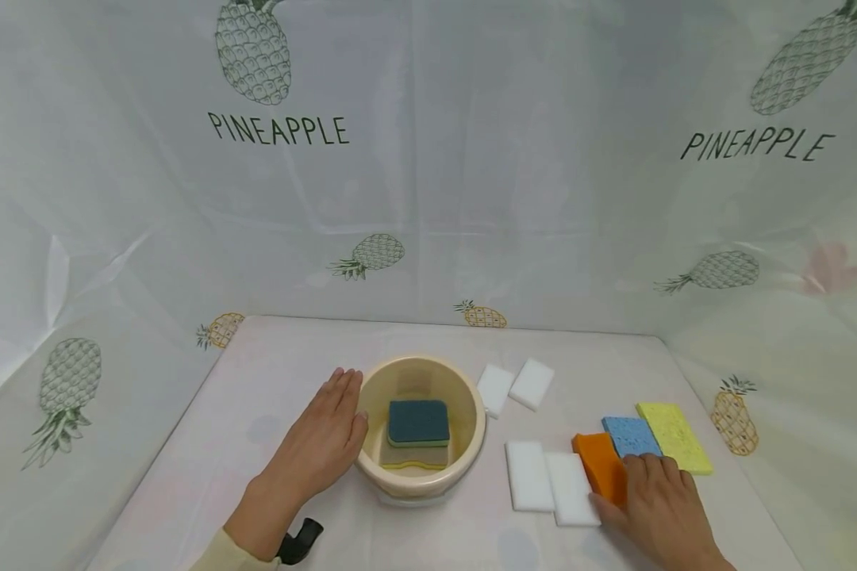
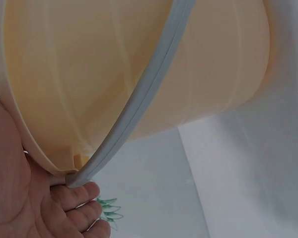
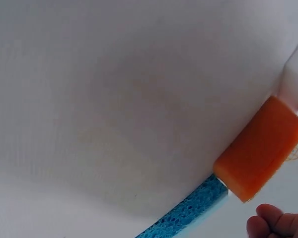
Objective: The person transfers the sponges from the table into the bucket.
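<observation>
Resting the left hand point(image 1: 321, 440), straight-fingered, against the cream bucket point(image 1: 478, 436); bracketing the orange sponge point(image 1: 600, 466) with the loosely spread right hand point(image 1: 664, 507), near the blue sponge point(image 1: 632, 435) on the surface point(image 1: 271, 365).

The round cream bucket point(image 1: 417, 379) stands upright, grey handle point(image 2: 141, 99) lowered; the orange sponge point(image 1: 600, 468) lies on the tabletop point(image 1: 207, 476) beside a blue sponge point(image 1: 632, 436).
</observation>
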A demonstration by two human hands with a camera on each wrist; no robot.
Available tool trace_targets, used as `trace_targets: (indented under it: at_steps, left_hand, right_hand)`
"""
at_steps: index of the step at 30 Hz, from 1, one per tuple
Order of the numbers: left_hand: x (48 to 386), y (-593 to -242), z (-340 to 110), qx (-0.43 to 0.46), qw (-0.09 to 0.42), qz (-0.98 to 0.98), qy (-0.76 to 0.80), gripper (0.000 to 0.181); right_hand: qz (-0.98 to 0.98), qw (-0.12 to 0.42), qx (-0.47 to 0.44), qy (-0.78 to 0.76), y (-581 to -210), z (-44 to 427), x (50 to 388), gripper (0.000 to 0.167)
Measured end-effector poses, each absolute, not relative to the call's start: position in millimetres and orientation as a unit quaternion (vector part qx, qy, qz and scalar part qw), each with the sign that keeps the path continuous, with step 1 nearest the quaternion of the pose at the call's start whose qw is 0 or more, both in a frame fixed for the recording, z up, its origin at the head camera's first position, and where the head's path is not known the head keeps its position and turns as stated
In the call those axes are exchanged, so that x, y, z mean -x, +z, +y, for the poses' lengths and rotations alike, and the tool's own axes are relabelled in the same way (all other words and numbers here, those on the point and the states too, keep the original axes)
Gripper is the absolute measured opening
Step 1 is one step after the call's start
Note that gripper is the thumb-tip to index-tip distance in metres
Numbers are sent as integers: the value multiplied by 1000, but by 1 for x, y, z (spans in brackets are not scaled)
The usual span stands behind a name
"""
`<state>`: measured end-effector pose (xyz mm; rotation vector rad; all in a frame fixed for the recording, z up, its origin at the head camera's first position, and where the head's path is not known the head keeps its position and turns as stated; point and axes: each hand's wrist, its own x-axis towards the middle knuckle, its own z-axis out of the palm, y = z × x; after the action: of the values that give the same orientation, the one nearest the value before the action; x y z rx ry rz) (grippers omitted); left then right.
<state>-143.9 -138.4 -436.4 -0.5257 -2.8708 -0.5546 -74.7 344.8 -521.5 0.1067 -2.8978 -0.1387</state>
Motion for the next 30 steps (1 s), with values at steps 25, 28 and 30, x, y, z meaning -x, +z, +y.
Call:
trace_targets:
  at_steps: [25,28,30]
  left_hand:
    - [143,-437,-139,174,86,-963,-186,60]
    - [143,-436,-138,175,83,-964,-185,60]
    - [144,-436,-138,176,81,-964,-182,60]
  right_hand:
    - [-991,123,3,-44,-527,349,84,69]
    - [-985,167,-19,-37,-531,350,91,64]
    - [-981,190,-33,-35,-532,350,96,63]
